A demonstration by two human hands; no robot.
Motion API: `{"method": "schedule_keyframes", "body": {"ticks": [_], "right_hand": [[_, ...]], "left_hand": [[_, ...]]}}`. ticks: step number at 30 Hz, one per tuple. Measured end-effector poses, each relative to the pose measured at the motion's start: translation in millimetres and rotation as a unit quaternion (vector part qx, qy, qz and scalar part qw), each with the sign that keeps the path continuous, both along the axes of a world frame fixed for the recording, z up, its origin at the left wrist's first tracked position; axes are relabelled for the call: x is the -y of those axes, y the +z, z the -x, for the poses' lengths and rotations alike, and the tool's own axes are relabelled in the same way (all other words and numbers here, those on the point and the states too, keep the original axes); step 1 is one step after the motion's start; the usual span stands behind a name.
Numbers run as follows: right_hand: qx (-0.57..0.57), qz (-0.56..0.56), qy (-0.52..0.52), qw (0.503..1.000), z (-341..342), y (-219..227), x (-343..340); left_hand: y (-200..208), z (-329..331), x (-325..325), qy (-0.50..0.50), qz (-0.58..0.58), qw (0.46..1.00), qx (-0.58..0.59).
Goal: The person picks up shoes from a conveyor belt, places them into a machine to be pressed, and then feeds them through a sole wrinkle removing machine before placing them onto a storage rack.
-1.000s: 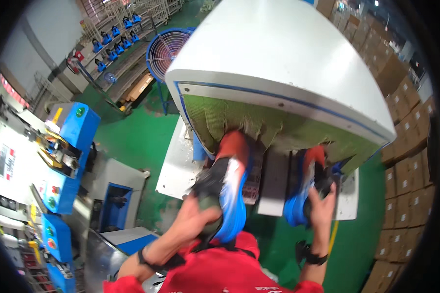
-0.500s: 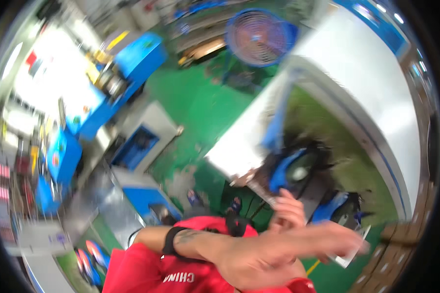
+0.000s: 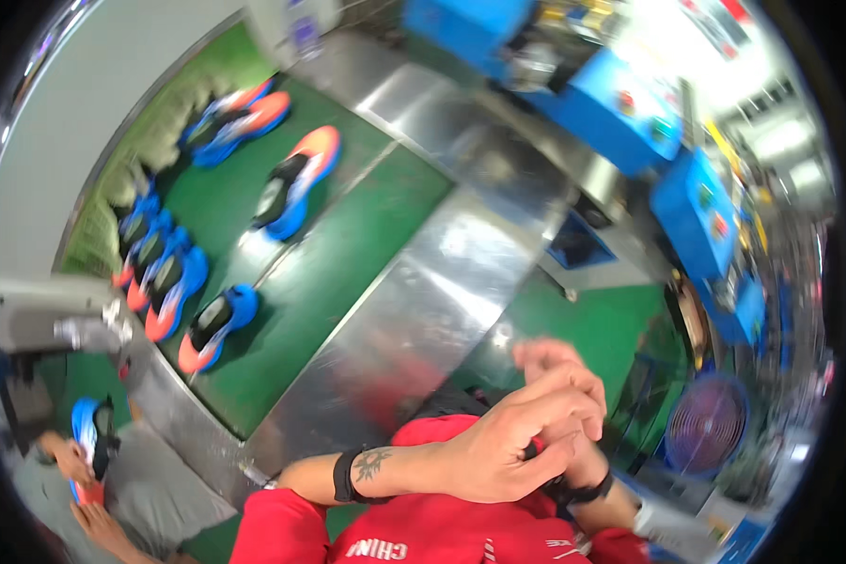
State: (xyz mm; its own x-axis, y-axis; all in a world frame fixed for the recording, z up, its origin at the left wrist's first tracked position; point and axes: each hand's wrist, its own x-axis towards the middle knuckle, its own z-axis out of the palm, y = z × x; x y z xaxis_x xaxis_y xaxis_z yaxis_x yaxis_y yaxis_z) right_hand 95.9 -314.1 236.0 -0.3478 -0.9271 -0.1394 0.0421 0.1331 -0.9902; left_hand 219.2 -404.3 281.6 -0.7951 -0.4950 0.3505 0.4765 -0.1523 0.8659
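My left hand [image 3: 498, 451] is now folded over my right hand [image 3: 559, 428] against my chest, fingers curled together on a small dark thing I cannot make out. A second ago both hands gripped blue-and-orange shoes; now they hold none, and the shoes [image 3: 296, 183] lie well apart on the green belt [image 3: 348, 254], so that placement looks finished.

Left hand [image 3: 503, 446] lies clasped over right hand [image 3: 564, 442] close to the chest, above a red shirt [image 3: 423, 536] — black band on each wrist. Beyond them, blue-and-orange shoes [image 3: 296, 183] sit on a green belt [image 3: 348, 254] w/ a steel edge [image 3: 423, 310]. Another person's hand [image 3: 66, 461] at lower left holds a shoe [image 3: 89, 442].
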Motion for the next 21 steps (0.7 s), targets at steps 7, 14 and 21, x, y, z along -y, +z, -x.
{"method": "schedule_keyframes", "body": {"ticks": [7, 14, 21], "right_hand": [[0.099, -0.406, 0.146, 0.897, -125, -155, 338], [-0.159, -0.348, -0.160, 0.910, -282, -228, 432], [0.163, -0.309, 0.136, 0.927, -65, -111, 298]], "left_hand": [[-134, -133, 32, 0.377, -0.247, 0.865, 0.221], [-203, -202, 4, 0.521, -0.402, 0.710, 0.250], [-165, -157, 26, 0.506, -0.414, 0.745, 0.131]]}}
